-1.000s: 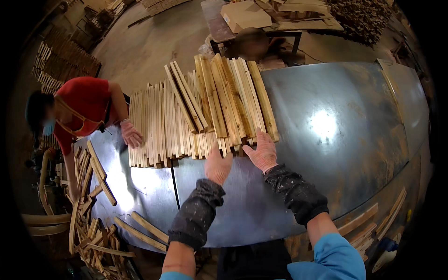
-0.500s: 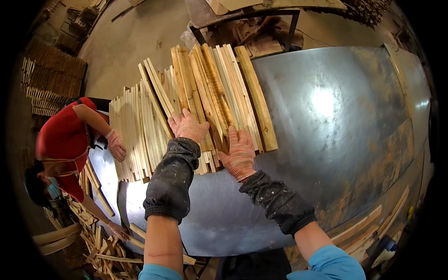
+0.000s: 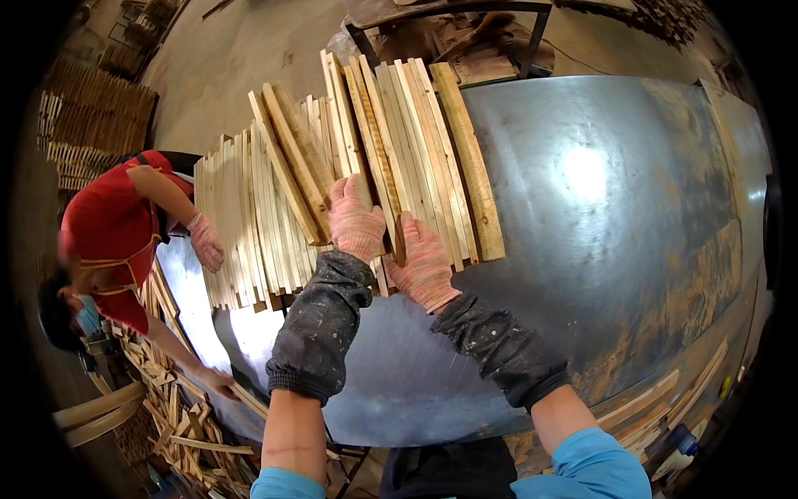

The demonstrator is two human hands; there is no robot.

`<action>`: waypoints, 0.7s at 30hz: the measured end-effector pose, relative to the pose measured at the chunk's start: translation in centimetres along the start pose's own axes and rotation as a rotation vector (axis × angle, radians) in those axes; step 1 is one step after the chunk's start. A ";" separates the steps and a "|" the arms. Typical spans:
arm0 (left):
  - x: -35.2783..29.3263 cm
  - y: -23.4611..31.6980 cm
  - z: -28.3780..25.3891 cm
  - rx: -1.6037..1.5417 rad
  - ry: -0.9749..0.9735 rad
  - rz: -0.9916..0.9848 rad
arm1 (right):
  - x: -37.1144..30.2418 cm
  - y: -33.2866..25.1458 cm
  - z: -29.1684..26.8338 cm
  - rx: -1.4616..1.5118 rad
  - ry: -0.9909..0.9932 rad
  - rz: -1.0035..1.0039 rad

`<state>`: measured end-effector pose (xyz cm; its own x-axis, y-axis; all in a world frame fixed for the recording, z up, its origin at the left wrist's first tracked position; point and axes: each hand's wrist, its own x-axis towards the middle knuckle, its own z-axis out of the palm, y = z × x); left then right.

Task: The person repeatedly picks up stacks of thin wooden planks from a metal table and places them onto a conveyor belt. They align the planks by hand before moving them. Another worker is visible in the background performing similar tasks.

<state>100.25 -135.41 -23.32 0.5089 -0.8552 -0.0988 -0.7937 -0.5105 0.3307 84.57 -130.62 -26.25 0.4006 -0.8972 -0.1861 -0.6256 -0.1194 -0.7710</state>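
A row of pale wooden strips (image 3: 238, 216) lies side by side across the metal table, their near ends roughly lined up. My left hand (image 3: 357, 223), in a pinkish knit glove, is closed over the near part of some strips (image 3: 343, 125) in the middle of the row. Beside it, my gloved right hand (image 3: 422, 262) has its fingers and thumb around the near end of a darker-edged strip (image 3: 378, 150). Two strips (image 3: 287, 158) lie slanted on top of the row, left of my left hand. A wider board (image 3: 467, 158) forms the row's right end.
The shiny metal table (image 3: 565, 274) extends to the right. At left, a co-worker in red (image 3: 108, 208) rests one gloved hand (image 3: 205, 243) by the row and reaches low with the other. Scrap wood (image 3: 195, 432) is heaped at lower left; stacked strips (image 3: 100, 125) stand behind.
My left hand has moved slightly right, closer to my right hand. Strips under it have shifted and turned, and one more now leans left onto the slanted ones. The co-worker's lower hand has moved slightly up.
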 end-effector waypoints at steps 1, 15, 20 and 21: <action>-0.3 -0.1 0.2 -0.148 -0.009 -0.035 | 0.0 -0.2 0.0 -0.039 -0.025 0.020; -12.4 -1.7 -0.3 0.021 -0.287 0.045 | -9.2 1.3 -2.7 -0.203 0.019 -0.030; -5.6 -6.7 -1.1 0.224 0.322 0.052 | -9.4 1.7 -1.1 -0.199 0.001 0.016; -3.4 -6.8 -1.8 0.357 0.280 -0.161 | -9.2 1.6 -1.0 -0.203 -0.001 0.016</action>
<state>104.56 -128.89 -23.58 0.6660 -0.7305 0.1508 -0.7373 -0.6754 -0.0154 79.22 -123.02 -25.22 0.3898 -0.8993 -0.1981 -0.7540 -0.1882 -0.6293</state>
